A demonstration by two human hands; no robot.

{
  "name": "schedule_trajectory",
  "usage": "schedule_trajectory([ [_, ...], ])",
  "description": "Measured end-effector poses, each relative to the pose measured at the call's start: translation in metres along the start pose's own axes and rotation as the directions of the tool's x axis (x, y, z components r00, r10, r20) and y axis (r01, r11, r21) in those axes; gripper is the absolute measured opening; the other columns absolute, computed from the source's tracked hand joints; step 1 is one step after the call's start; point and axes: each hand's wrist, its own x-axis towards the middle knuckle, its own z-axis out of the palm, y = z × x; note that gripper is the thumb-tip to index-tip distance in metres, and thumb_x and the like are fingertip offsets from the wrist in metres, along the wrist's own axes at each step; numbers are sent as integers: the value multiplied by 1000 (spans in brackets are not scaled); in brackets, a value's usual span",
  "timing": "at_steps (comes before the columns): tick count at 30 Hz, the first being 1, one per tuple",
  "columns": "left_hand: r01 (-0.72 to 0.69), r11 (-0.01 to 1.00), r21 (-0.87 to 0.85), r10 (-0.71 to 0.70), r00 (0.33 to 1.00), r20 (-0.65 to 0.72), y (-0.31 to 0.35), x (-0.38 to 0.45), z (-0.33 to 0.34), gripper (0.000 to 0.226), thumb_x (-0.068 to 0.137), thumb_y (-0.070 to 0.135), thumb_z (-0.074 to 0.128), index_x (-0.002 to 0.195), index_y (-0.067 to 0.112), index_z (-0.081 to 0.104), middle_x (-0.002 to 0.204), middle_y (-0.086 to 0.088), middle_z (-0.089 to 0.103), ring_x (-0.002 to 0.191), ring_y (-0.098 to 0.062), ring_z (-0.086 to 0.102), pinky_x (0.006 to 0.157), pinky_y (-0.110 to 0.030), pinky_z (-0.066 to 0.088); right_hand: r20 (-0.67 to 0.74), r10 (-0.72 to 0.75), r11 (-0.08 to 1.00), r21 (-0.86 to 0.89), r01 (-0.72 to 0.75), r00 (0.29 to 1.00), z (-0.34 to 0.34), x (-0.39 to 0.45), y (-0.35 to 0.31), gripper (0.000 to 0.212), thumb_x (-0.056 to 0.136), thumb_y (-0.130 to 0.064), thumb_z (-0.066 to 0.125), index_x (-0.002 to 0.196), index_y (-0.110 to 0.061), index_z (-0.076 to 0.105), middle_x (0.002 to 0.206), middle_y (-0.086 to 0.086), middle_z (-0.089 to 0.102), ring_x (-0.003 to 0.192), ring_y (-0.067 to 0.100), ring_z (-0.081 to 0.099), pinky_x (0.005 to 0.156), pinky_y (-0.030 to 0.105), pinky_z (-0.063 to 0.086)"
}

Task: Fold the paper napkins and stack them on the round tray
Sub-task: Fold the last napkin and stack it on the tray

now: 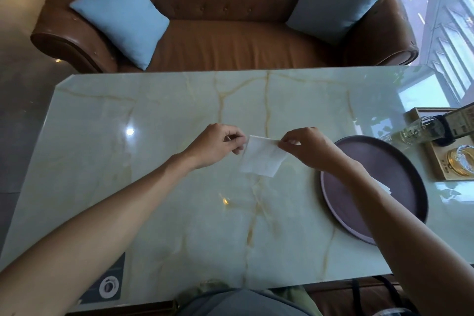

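Each grip, left hand (218, 145) and right hand (306, 150), pinches a thin white paper napkin (263, 159).

Counts, placed relative to the round tray (400, 161):
- 1 round tray, right side of the desk (179, 110).
- 2 hands: left hand (215, 146) and right hand (305, 147), both left of the tray.
- 1 white napkin (261, 159) pinched between them.
- White napkin stack (386, 187) on the tray, mostly hidden by the forearm, count unclear.
- 1 wooden box (436, 161) right of the tray, 1 glass bottle (420, 128) on it.
- 1 sofa (225, 43) beyond the tray, 2 blue cushions (123, 10) (336, 0).
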Motion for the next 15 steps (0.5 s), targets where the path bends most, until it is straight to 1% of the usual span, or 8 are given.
schedule_trajectory([
  [2,21,996,-82,-23,1000,-20,-7,2,1,16,97,30,67,92,17,74,86,2,78,85,-13,76,90,-41,59,-33,67,996,55,-66,997,-1,-4,9,19,96,-33,64,92,-21,78,87,-3,75,85,16,67,73,26,43],
  [4,25,994,-103,-28,999,-30,-11,3,6,22,92,36,73,108,21,69,104,5,75,100,-13,73,94,-37,57,-43,90,990,112,-85,995,-1,-8,11,18,96,-36,65,89,-23,76,83,-4,74,83,16,66,73,27,45],
  [7,34,997,-74,-33,999,10,-9,5,18,87,76,43,87,148,26,40,149,2,51,132,-10,54,109,-28,44,-32,56,997,62,-54,998,-6,-11,9,18,97,-35,62,92,-25,76,83,-8,71,83,14,64,75,28,46],
  [8,24,998,-63,-22,999,23,-9,8,21,105,71,45,89,155,27,29,158,3,40,140,-9,45,114,-28,38,-28,28,1000,15,-27,999,-9,-12,8,18,97,-35,60,93,-26,75,85,-8,71,84,14,65,77,29,48],
  [10,-9,999,-52,11,999,49,-6,16,28,122,65,51,91,159,34,15,167,9,23,150,-6,28,120,-27,28,-6,-36,994,-100,36,999,-16,-14,4,19,97,-37,56,95,-29,73,88,-7,71,86,19,66,79,38,54],
  [12,-30,999,-31,32,997,73,0,24,32,122,65,49,92,160,38,15,168,14,19,151,-1,21,120,-22,22,26,-76,980,-181,79,997,-24,-18,-2,20,97,-39,54,96,-29,71,89,-6,70,85,23,66,78,43,55],
  [13,-35,999,-30,37,995,89,4,27,34,117,68,44,92,159,38,19,166,15,23,150,1,23,119,-20,23,34,-89,976,-197,94,995,-28,-19,-4,21,98,-40,54,96,-28,71,88,-7,69,84,23,65,77,43,55],
  [15,-20,996,-86,32,990,136,8,33,37,88,77,30,89,151,32,41,155,13,45,143,-1,40,114,-19,33,20,-110,973,-201,112,994,-34,-22,-7,22,98,-42,54,97,-28,71,88,-8,69,84,22,65,76,43,55],
])
